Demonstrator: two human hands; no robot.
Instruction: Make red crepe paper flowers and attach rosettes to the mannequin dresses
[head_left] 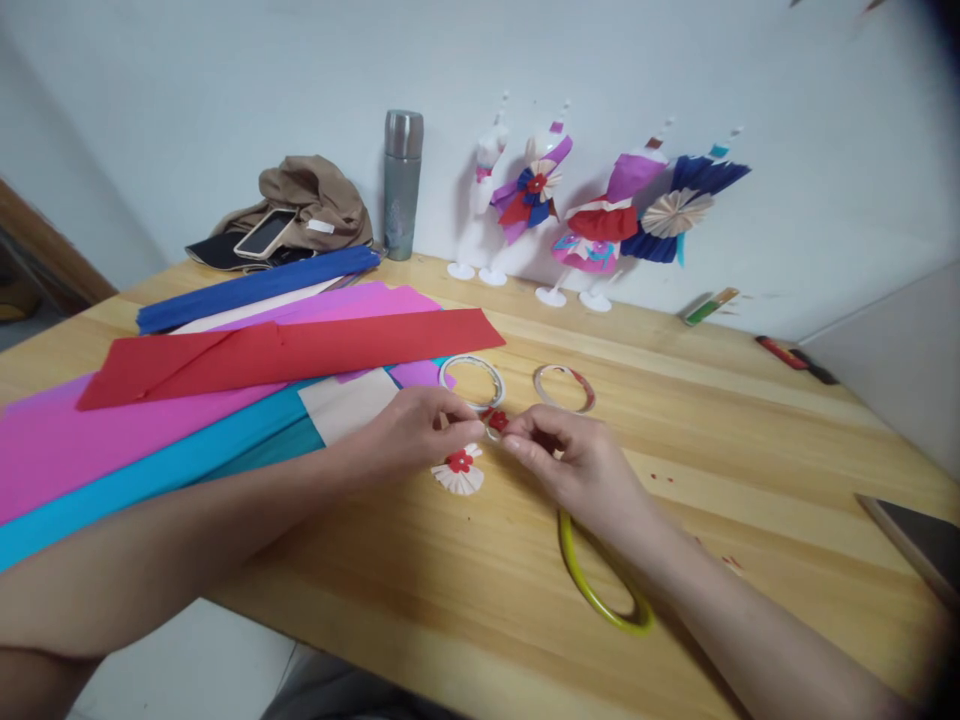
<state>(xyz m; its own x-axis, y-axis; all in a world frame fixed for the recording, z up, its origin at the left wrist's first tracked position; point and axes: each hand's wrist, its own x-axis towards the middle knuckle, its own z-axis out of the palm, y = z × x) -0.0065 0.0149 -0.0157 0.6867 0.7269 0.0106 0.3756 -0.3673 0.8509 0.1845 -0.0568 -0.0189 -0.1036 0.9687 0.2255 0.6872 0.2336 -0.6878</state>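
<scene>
My left hand (416, 430) and my right hand (574, 460) meet over the wooden table (750, 460), both pinched on a small red paper flower piece (495, 420) held between their fingertips. Just below the hands lies a small white pleated paper fan with a red flower (459, 470). A white tape ring (472, 380) sits right behind the hands, and a second tape ring (564, 388) lies to its right. A yellow-green ring (600, 590) rests on the table under my right wrist.
Long sheets of crepe paper cover the left: red (285, 350), pink (112, 440), cyan (150, 480), blue (255, 285). Doll stands in paper dresses (592, 210) line the wall beside a metal flask (403, 185). A phone on a brown bag (264, 232) lies far left.
</scene>
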